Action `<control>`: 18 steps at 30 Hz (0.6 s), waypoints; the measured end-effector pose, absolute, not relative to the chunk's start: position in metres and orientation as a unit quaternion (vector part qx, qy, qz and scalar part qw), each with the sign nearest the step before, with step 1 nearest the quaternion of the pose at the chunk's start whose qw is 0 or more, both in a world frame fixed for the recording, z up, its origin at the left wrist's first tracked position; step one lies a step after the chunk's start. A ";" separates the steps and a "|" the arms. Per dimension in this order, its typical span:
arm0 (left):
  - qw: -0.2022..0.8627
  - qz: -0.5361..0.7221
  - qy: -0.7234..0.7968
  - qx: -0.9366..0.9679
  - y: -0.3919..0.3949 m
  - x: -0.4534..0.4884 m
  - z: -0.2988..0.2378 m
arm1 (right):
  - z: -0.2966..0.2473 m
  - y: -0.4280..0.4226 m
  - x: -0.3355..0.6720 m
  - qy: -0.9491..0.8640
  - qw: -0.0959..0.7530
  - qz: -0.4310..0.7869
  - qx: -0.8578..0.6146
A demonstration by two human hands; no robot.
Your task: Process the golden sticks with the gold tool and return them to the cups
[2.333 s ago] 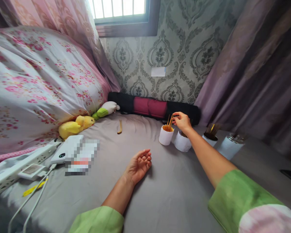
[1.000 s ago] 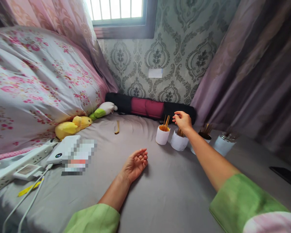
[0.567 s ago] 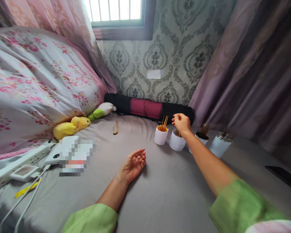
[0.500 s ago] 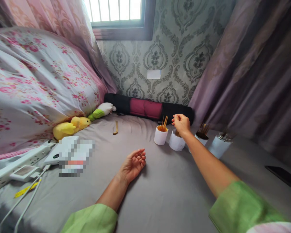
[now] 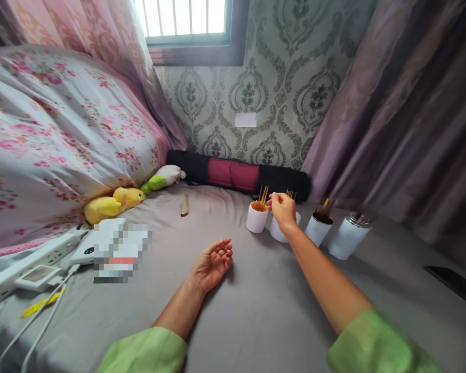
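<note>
My right hand [image 5: 282,211] is raised over a row of white cups on the grey bed sheet [image 5: 256,300], its fingers pinched together; what they pinch, if anything, is too small to see. It hovers between the leftmost cup with orange sticks [image 5: 256,216] and the second cup [image 5: 276,233], which it partly hides. Two more white cups [image 5: 317,228] [image 5: 345,239] stand further right with dark sticks in them. My left hand [image 5: 213,261] lies palm up on the sheet, fingers loosely curled, holding nothing.
A loose stick [image 5: 185,205] lies on the sheet near a yellow plush toy [image 5: 111,203] and a green and white one [image 5: 163,176]. A power strip [image 5: 31,259], a white power bank and cables sit at the left. A black and red roll [image 5: 236,175] lies against the wall.
My right hand has moved left and towards me, from above the second cup to between the first two cups. My left hand has stayed where it was.
</note>
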State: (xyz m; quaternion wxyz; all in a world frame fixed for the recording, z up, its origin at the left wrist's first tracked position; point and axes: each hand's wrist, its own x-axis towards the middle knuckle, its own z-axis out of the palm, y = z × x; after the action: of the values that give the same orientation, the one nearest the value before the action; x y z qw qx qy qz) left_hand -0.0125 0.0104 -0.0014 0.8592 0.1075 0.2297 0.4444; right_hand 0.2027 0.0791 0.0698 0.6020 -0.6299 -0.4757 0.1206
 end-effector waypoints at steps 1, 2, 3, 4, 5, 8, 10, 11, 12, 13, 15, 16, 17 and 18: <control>0.860 0.445 0.227 0.108 0.011 -0.013 -0.002 | 0.068 0.077 0.199 -0.470 0.606 0.132 -0.628; 0.860 0.444 0.225 0.109 0.011 -0.013 -0.003 | 0.066 0.075 0.195 -0.467 0.610 0.145 -0.623; 0.860 0.445 0.224 0.110 0.011 -0.013 -0.003 | 0.063 0.072 0.190 -0.471 0.612 0.156 -0.616; 0.861 0.444 0.223 0.111 0.011 -0.013 -0.003 | 0.059 0.070 0.186 -0.469 0.614 0.162 -0.614; 0.860 0.444 0.225 0.111 0.011 -0.013 -0.004 | 0.055 0.067 0.181 -0.465 0.613 0.173 -0.615; 0.859 0.444 0.231 0.110 0.011 -0.013 -0.004 | 0.036 0.059 0.167 -0.473 0.597 0.207 -0.614; 0.858 0.445 0.231 0.111 0.011 -0.013 -0.004 | 0.021 0.053 0.159 -0.480 0.580 0.228 -0.618; 0.858 0.446 0.230 0.112 0.011 -0.013 -0.004 | 0.013 0.050 0.155 -0.484 0.574 0.231 -0.619; 0.857 0.447 0.229 0.113 0.011 -0.013 -0.004 | 0.006 0.048 0.152 -0.491 0.567 0.233 -0.619; 0.857 0.448 0.229 0.114 0.010 -0.013 -0.004 | 0.000 0.046 0.149 -0.490 0.563 0.234 -0.624; 0.855 0.451 0.232 0.113 0.010 -0.013 -0.004 | -0.011 0.042 0.144 -0.492 0.554 0.237 -0.628; 0.854 0.451 0.232 0.113 0.010 -0.013 -0.003 | -0.014 0.040 0.142 -0.495 0.550 0.240 -0.629; 0.854 0.452 0.232 0.113 0.009 -0.013 -0.003 | -0.017 0.039 0.141 -0.494 0.546 0.243 -0.632; 0.854 0.452 0.232 0.113 0.009 -0.014 -0.003 | -0.020 0.038 0.140 -0.494 0.542 0.247 -0.634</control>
State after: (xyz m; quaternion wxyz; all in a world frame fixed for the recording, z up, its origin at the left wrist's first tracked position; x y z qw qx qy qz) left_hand -0.0137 0.0092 -0.0031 0.8538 0.1129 0.2318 0.4522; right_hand 0.1399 0.0384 -0.0201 0.5419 -0.6340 -0.4936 0.2465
